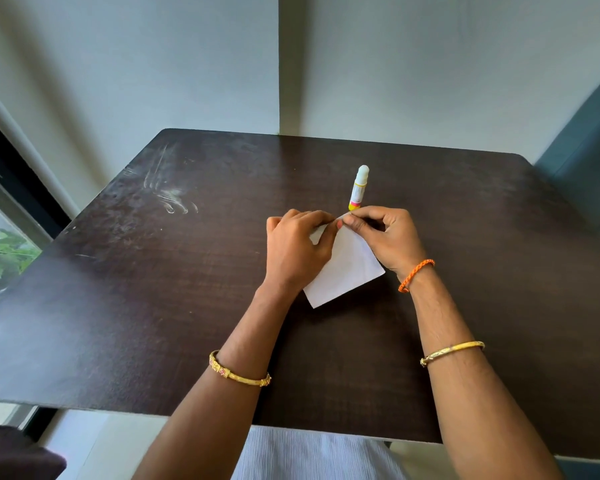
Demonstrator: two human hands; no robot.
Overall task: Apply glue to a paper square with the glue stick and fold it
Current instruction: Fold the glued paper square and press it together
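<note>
A white paper square [345, 270] lies on the dark wooden table [153, 289], turned like a diamond and folded over. My left hand [297, 247] presses on its left part, with the fingertips at the far corner. My right hand [383, 237] pinches that same far corner from the right, so the thumbs nearly meet. Both hands hide the upper part of the paper. Just beyond my right fingers stands a glue stick [358, 188], upright, with a white cap and a yellow and white body. Neither hand touches it.
The table's far edge meets a pale wall [187, 64]. A teal chair back [582, 150] rises at the right. A window with green leaves [4, 251] is at the left. White smears [170, 199] mark the tabletop's left part.
</note>
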